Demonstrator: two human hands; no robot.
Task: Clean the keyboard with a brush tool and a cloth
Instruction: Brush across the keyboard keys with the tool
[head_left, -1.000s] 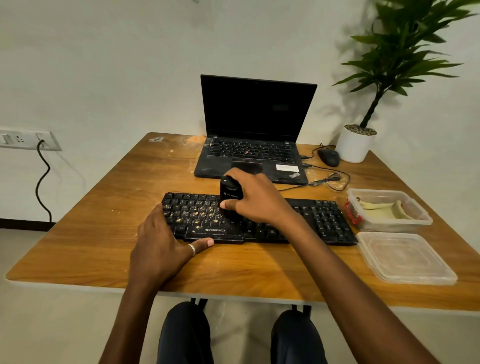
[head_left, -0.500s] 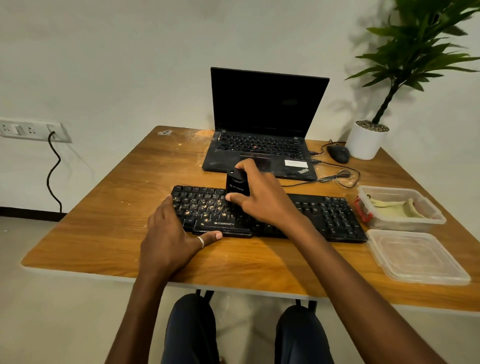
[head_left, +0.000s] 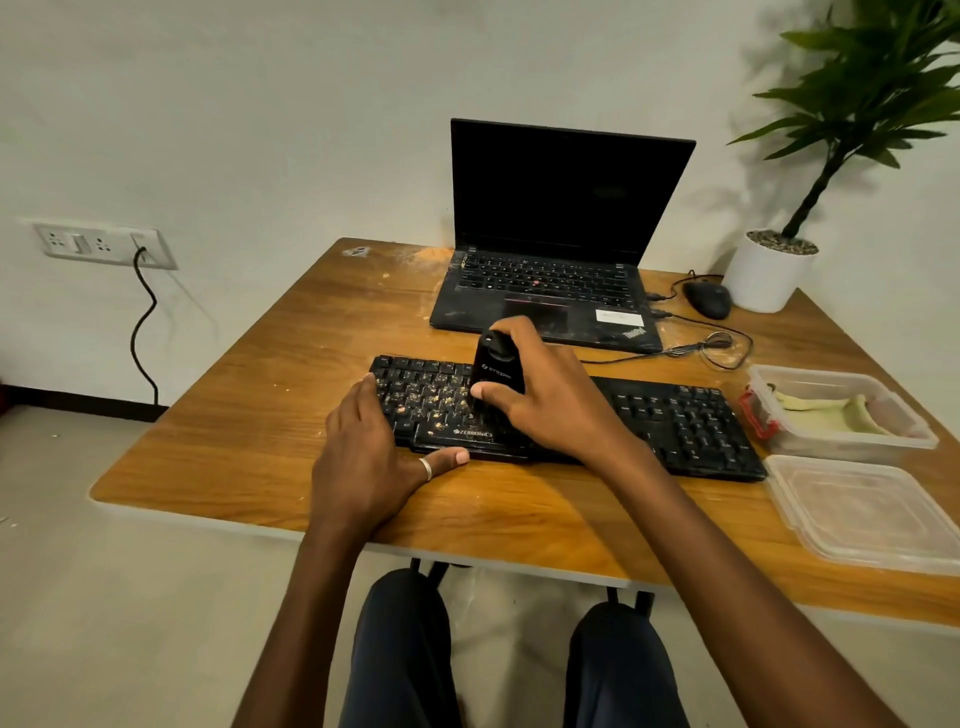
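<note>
Brush tool (head_left: 496, 366) barely shifted, upright in right hand (head_left: 550, 410).

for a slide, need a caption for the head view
Right hand holds a brush tool on the crumb-littered keyboard; left hand rests on its left end

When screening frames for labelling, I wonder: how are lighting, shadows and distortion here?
Head view: dim, warm light; the right hand gripping the brush tool throws a soft shadow onto the table; the plant shadows the wall; wide-angle distortion bows the table edges; keyboard crumbs look sharp.
</note>
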